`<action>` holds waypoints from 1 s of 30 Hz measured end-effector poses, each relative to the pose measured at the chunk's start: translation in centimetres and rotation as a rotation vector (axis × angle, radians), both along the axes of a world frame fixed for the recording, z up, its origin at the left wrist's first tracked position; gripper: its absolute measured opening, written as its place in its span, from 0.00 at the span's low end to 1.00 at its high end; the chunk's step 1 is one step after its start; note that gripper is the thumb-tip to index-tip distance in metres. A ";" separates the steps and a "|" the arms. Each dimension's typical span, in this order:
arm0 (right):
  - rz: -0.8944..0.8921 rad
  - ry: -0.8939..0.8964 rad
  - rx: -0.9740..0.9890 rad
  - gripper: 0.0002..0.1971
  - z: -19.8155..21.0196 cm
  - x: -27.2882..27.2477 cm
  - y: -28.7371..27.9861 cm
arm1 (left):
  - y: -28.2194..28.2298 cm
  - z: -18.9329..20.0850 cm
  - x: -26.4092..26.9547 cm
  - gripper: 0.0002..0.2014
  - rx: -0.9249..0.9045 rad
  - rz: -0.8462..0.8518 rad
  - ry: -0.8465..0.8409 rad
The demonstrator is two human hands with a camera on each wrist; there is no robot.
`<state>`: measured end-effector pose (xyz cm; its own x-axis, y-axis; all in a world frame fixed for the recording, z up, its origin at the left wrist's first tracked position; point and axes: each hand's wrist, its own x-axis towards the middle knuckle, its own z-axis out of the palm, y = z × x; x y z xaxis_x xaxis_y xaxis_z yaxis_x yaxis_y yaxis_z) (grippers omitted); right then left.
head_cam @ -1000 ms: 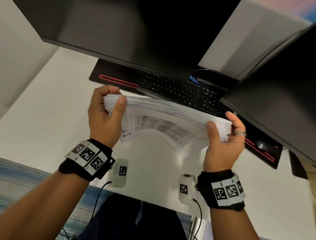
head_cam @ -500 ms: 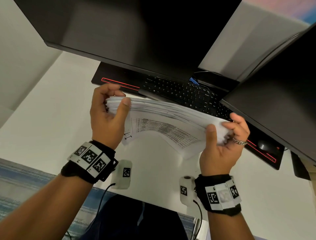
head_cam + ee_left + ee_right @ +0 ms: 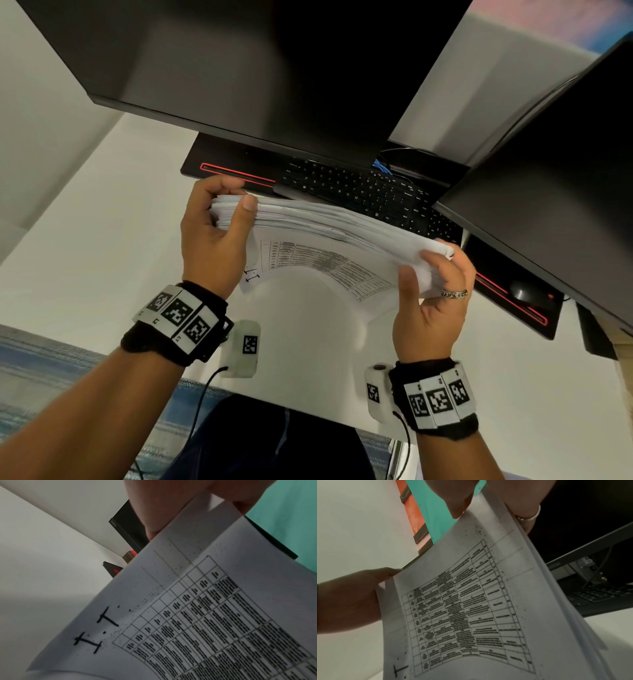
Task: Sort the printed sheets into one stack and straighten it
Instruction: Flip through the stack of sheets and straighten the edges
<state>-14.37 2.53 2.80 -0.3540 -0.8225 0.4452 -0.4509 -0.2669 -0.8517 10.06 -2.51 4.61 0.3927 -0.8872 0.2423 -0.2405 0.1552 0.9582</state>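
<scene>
A thick stack of printed sheets point(image 3: 329, 236) stands on its long edge on the white desk point(image 3: 102, 233), held upright between both hands. The sheet facing me carries a printed table point(image 3: 214, 622) point(image 3: 462, 615) and bows outward at the bottom. My left hand point(image 3: 222, 222) grips the stack's left end, thumb on the near face, fingers curled over the far side. My right hand point(image 3: 435, 274), with a ring, pinches the right end, thumb in front. The top edges look uneven and fanned.
A black keyboard point(image 3: 359, 192) on a black mat with red trim point(image 3: 236, 171) lies just behind the stack. Two dark monitors point(image 3: 257, 75) point(image 3: 555, 192) overhang the desk. A black mouse point(image 3: 524, 293) sits at the right. The desk's near edge is close to my body.
The right hand has shifted its hold at the stack's right end, fingers curling more over the top. The stack has stayed between both hands; the left hand barely moved.
</scene>
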 end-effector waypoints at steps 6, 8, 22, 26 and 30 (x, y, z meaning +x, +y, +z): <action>-0.021 0.020 -0.007 0.11 -0.2 -0.2 -0.2 | -0.2 0.1 0.0 0.07 0.001 -0.004 -0.001; -0.026 -0.057 -0.001 0.16 -0.2 -0.2 -0.2 | -0.2 0.2 -0.1 0.05 0.002 -0.010 -0.015; -0.003 0.070 0.021 0.15 0.4 0.2 -0.2 | -0.8 0.3 -0.1 0.06 0.025 0.012 0.012; -0.021 0.065 0.029 0.11 0.0 -0.1 -0.2 | -0.7 0.3 -0.1 0.07 0.021 0.005 0.016; -0.004 0.071 -0.038 0.09 0.9 -0.1 -0.3 | -0.8 0.3 -0.2 0.07 0.027 0.008 0.017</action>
